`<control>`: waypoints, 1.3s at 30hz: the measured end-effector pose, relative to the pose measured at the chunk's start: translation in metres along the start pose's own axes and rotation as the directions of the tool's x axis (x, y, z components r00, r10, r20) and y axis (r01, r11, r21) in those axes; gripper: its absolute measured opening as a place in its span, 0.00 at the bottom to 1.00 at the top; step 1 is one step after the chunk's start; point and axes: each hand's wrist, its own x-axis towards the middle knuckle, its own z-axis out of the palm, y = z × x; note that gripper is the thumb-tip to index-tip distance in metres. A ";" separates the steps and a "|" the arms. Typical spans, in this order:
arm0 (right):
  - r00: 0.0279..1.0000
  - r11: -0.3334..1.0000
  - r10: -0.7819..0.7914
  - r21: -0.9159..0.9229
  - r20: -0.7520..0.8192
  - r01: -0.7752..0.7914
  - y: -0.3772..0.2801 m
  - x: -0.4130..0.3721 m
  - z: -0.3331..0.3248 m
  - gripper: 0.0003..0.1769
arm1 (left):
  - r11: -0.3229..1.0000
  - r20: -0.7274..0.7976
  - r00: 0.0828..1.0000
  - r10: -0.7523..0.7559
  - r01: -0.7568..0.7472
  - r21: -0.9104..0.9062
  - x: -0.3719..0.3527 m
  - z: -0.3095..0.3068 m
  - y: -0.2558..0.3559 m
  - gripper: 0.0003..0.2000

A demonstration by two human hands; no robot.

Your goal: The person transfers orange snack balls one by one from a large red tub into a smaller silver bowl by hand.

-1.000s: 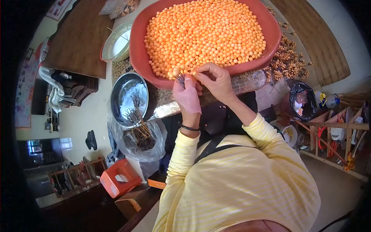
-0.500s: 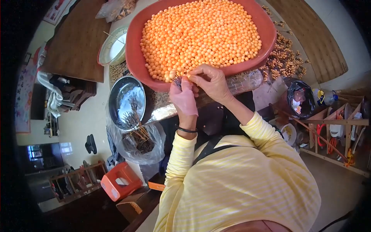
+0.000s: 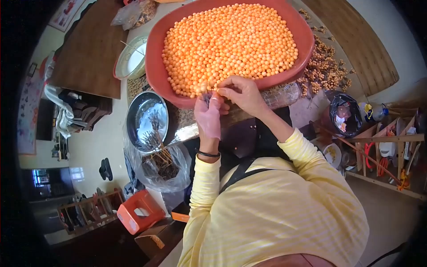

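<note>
Left hand (image 3: 208, 116): thin, dark, wiry stems (image 3: 206, 96) are being grasped, fingers curled round, at the near rim of the basin. A smooth pinkish covering (image 3: 211, 126) is being worn on it. A paler round bead (image 3: 203, 87) is being seen at the stem tips. Right hand (image 3: 243, 96): thumb and forefinger are being brought together just beside the stems; whether anything is being pinched cannot be told, too small.

Clock taken from the hands. At 12, a heap of smooth, round orange beads (image 3: 231, 46) is being held in a wide, matte red basin (image 3: 154, 73), rounded at the corners. Between 2 and 3, knobbly clusters (image 3: 324, 66) of small orange balls on dark stalks are being spread in a loose pile. At 3, a bin is being lined with glossy, crinkled black plastic (image 3: 351, 127). At 10, a milky white substance (image 3: 136, 58) is being held in a round bowl (image 3: 120, 66). Near 9, a shiny, dark round pan (image 3: 132, 118) is being seen; at 8, a brushy bundle of stems (image 3: 161, 147) is being leaned over its rim. At 7, more twigs are being contained by a clear, wrinkled plastic bag (image 3: 177, 179).
</note>
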 end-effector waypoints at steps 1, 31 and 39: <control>1.000 1.000 -0.003 0.004 0.006 0.003 -0.001 0.001 0.000 0.03 | 1.000 -0.006 1.000 0.005 -0.005 0.001 0.000 0.000 0.000 0.07; 0.887 0.940 0.342 -0.106 0.309 -0.326 -0.017 -0.063 -0.025 0.08 | 0.819 0.242 0.970 -0.019 0.154 -0.553 0.003 0.006 -0.022 0.13; 0.935 0.938 0.328 0.161 -0.137 -0.306 -0.066 -0.041 -0.096 0.11 | 0.936 0.334 0.938 -0.089 0.194 -0.295 -0.006 0.014 -0.011 0.15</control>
